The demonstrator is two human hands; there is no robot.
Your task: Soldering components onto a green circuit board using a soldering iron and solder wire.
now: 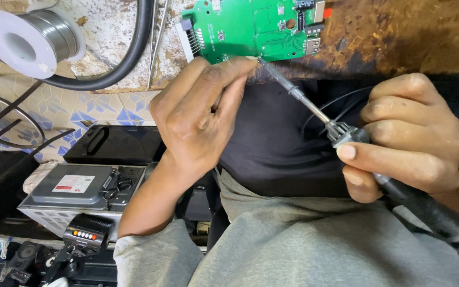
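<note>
Soldering in hand: right hand (410, 141), fingers pinching the soldering iron (341, 133), holds its tip at the green circuit board (251, 26) lower edge, where left hand (203, 114), fingers pressed together, steadies; next move likely needs solder fed.

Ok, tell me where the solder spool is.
In the head view the solder spool sits at the top left corner on the worn bench top, beside the black cable and well left of the green board.
</note>
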